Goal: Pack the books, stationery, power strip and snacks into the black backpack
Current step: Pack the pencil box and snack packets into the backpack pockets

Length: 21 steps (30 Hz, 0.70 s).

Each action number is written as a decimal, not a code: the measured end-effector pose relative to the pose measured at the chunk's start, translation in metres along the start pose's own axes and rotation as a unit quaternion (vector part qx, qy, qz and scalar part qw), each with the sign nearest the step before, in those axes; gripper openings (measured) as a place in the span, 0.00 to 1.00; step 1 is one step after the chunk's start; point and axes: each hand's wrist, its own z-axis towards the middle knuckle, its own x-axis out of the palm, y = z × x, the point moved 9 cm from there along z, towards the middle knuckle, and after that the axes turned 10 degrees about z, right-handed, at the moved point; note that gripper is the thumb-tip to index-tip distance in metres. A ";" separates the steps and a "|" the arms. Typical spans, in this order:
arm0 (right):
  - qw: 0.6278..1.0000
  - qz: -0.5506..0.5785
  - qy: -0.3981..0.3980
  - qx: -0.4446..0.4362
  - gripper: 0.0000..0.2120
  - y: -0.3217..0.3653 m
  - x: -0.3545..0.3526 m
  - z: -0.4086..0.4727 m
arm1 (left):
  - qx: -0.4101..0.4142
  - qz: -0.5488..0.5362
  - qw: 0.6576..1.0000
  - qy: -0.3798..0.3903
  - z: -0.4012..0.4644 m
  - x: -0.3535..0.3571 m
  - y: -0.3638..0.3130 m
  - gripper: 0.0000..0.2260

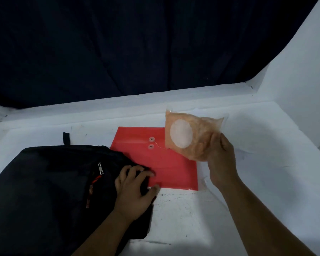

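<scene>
Snack bag (188,137) with blank white round label, no readable writing

Staged recording booth: white-covered table (192,218), dark cloth backdrop (118,43), white wall (294,61).

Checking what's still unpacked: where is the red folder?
The red folder lies flat at table centre, right of the black backpack, its near-left corner under the left hand.
</scene>
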 end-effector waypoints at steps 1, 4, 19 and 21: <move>1.000 0.008 0.015 0.019 0.17 -0.005 0.006 -0.008 | -0.013 -0.045 0.999 -0.006 -0.001 -0.005 0.001 0.19; 0.992 0.022 0.064 0.106 0.18 -0.031 0.022 -0.031 | -0.122 -0.334 0.935 0.005 -0.009 -0.018 0.009 0.27; 0.845 0.322 0.314 0.290 0.37 -0.056 0.127 -0.124 | -0.349 -0.615 0.707 -0.025 -0.047 -0.092 0.067 0.13; 0.857 0.300 0.326 0.265 0.36 -0.057 0.148 -0.137 | -0.347 -0.629 0.695 -0.015 -0.052 -0.094 0.069 0.16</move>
